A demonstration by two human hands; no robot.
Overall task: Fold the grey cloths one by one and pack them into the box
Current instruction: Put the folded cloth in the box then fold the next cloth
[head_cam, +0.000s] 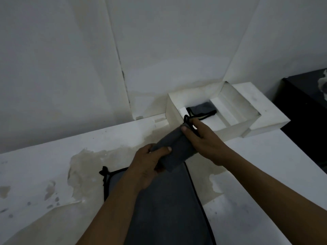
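Table (35, 174): white, stained in brown patches, set against a white wall.

Flat grey cloth (168, 209): spread on the table at near centre and edged with black cord. A knotted cord end (104, 169) is seen at its far left corner. It is partly covered by the left forearm.

Left hand (148, 167): clasped on the near end of the folded grey cloth (174, 149). The thumb is laid over the top and the fingers are curled beneath.

Folded grey cloth: held above the table by both hands, over the far edge of the flat cloth. It is a compact bundle. Its long axis runs on a diagonal from near-left to far-right, and the far end is pointed at the near left corner of the box (233, 132). A black cord loop (186, 119) sticks out of that far end.

Right hand (203, 138): clasped on the far end of the bundle. The thumb is pressed across the top and the fingers are wrapped over the right side, just short of the box's near wall.

Box: white and open-topped, placed at the back right of the table by the wall. Another folded grey cloth (203, 107) with black cord is lying inside it toward the left, its long axis roughly left to right.

Far right: a dark cabinet (304, 117) is noted beyond the table edge.
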